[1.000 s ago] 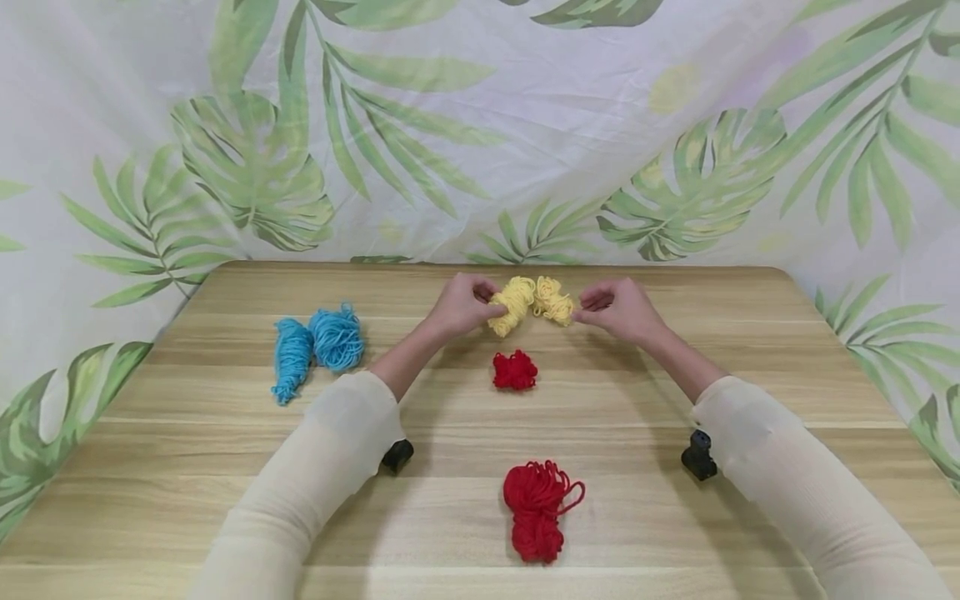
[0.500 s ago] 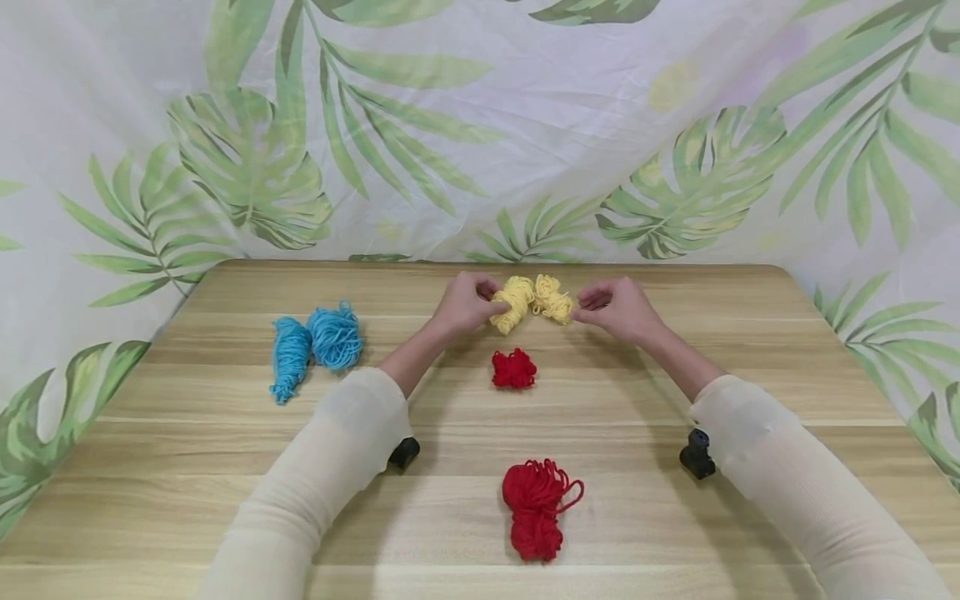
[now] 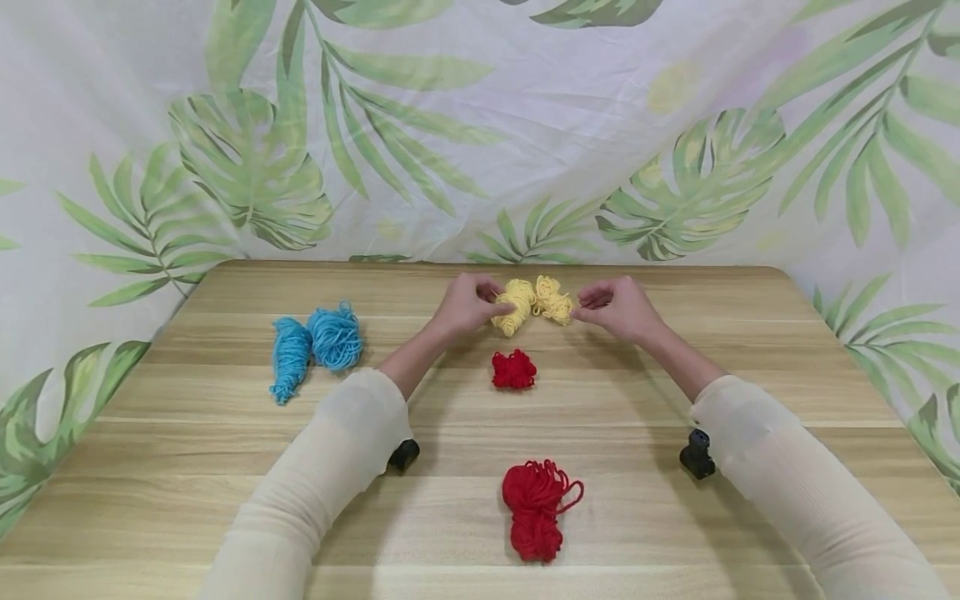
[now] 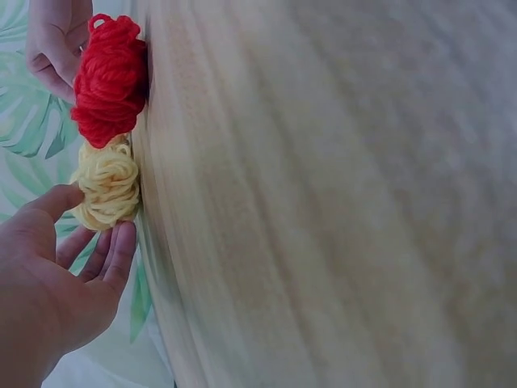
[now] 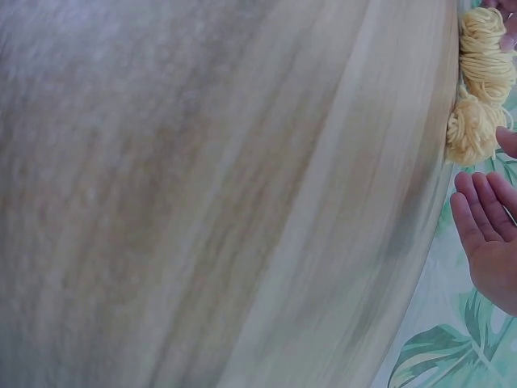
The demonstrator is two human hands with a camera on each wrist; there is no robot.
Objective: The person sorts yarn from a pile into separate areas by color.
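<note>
Two joined bundles of yellow yarn [image 3: 553, 303] lie near the table's far edge. At their left end my left hand [image 3: 465, 305] pinches the yarn between thumb and fingers, the thumb lying over its near side. In the left wrist view, the left hand [image 4: 69, 275] has its thumb on one side of the yellow yarn [image 4: 107, 187] and its fingers at its end. My right hand [image 3: 618, 310] is at the other end, thumb tip right at the yarn. Its fingers [image 5: 485, 206] look nearly straight in the right wrist view and hold nothing.
A small red yarn bundle [image 3: 514, 370] lies just nearer than the yellow one. A larger red yarn skein [image 3: 537, 510] is close to the front. Blue yarn [image 3: 335, 337] sits left of the left forearm. A leaf-patterned cloth [image 3: 480, 125] hangs behind the wooden table [image 3: 637, 517].
My left hand and forearm have shifted slightly to the right, the thumb reaching further over the yellow yarn. The right hand stays at the right end, and the red and blue yarn are unmoved.
</note>
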